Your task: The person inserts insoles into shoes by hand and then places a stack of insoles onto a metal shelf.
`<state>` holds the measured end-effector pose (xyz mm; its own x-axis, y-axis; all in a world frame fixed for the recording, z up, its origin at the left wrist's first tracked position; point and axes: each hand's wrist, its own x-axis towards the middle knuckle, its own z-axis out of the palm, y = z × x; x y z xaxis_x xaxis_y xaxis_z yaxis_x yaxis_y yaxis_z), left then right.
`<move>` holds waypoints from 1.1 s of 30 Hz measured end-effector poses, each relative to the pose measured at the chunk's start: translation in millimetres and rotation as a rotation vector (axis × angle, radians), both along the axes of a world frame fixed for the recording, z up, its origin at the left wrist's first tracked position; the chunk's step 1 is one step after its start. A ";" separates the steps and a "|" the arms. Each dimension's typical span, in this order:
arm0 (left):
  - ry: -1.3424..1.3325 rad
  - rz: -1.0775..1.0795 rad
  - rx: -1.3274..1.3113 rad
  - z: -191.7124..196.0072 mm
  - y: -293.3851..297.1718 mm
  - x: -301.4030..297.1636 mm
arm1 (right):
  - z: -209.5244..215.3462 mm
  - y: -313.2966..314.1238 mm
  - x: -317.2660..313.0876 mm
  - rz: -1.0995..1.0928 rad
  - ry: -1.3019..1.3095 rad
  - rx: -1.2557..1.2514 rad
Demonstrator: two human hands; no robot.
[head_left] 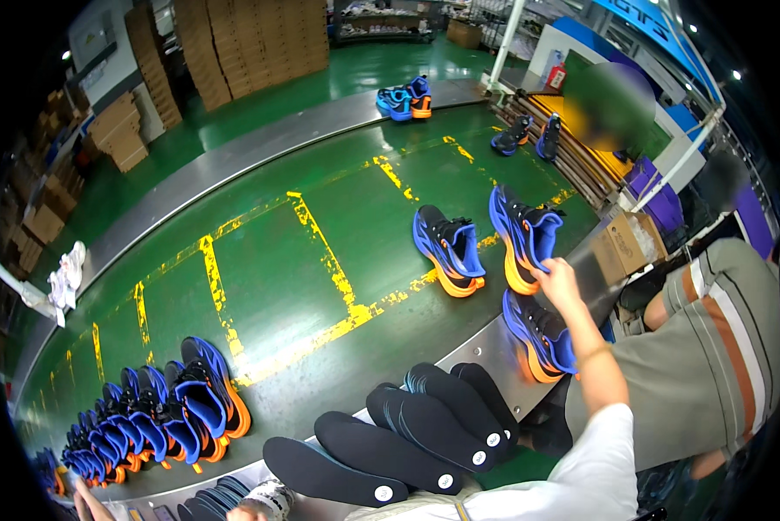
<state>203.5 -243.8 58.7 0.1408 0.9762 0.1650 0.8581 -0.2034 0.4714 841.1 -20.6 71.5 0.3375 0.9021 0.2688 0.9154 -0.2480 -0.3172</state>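
Note:
My right hand (559, 282) reaches out from a white sleeve and grips the top edge of a blue and orange sports shoe (522, 233) standing on the green conveyor belt (320, 260). A matching shoe (449, 250) lies just left of it, and another (539, 334) rests on the steel rim below my hand. Several black insoles (390, 443) are stacked fanwise at the near edge. My left hand (249, 512) barely shows at the lower edge beside the insoles, with a patterned cuff; its fingers are hidden.
A tight row of blue shoes (160, 417) stands at the belt's near left. More shoes (405, 98) sit at the far end. A person in a striped shirt (711, 365) is close on my right. Cardboard boxes (233, 43) are stacked beyond the belt.

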 end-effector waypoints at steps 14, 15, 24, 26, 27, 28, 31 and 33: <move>-0.172 0.003 0.347 21.7 243.9 49.1 | -106.2 69.4 -152.4 0.667 0.169 -0.234; -0.102 0.026 0.358 13.1 258.6 68.2 | -103.3 61.2 -174.1 0.697 0.190 -0.256; 0.039 0.080 0.060 -77.2 319.8 141.9 | 0.7 -116.6 -327.4 1.195 0.167 0.002; -0.009 0.116 0.195 -81.8 326.5 157.7 | -1.6 -154.0 -329.1 1.189 0.191 -0.203; -0.011 0.104 0.194 -81.1 327.2 162.0 | -12.7 -168.0 -327.3 1.166 0.155 -0.252; -0.012 0.144 0.187 -81.3 329.1 163.8 | -13.0 -172.1 -328.5 1.137 0.132 -0.267; -0.123 0.202 0.190 -81.9 333.0 155.2 | -10.0 -177.0 -332.1 1.018 0.177 -0.316; -0.308 0.212 0.098 -80.5 338.6 142.6 | -6.9 -178.6 -329.7 0.927 0.245 -0.349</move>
